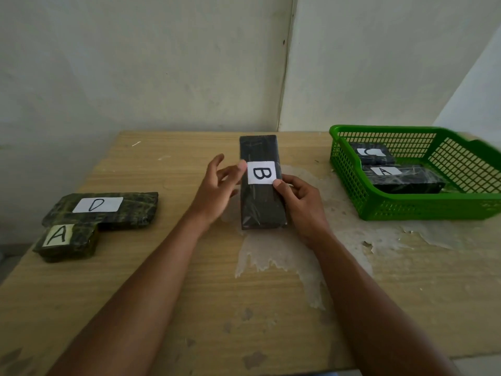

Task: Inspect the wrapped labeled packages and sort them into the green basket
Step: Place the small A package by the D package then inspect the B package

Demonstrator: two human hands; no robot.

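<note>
At the centre of the frame a long dark plastic-wrapped package (pixel 260 210) is held lengthwise, its white paper label marked "B" (pixel 261 172) turned upward, apparently so that the letter can be read before sorting. The package is gripped by the right hand (pixel 303 210): the thumb is pressed on the label's lower right corner and the fingers are curled round the right edge. The left hand (pixel 217 189) is kept spread, one fingertip touching the label's upper left corner, seemingly to steady it rather than to carry it. Whether the package rests on the light wooden table (pixel 189 280) cannot be told.

At the right of the frame a green plastic mesh basket (pixel 423 210) is seen, with two parcels already laid inside: a dark wrapped package labelled "A" (pixel 404 181) and a dark wrapped package with a partly hidden label (pixel 375 156). At the left, a mottled green package labelled "D" (pixel 108 213) and a smaller mottled package labelled "A" (pixel 67 242) are left touching, not yet sorted. Inspection is judged to be the step in hand.
</note>
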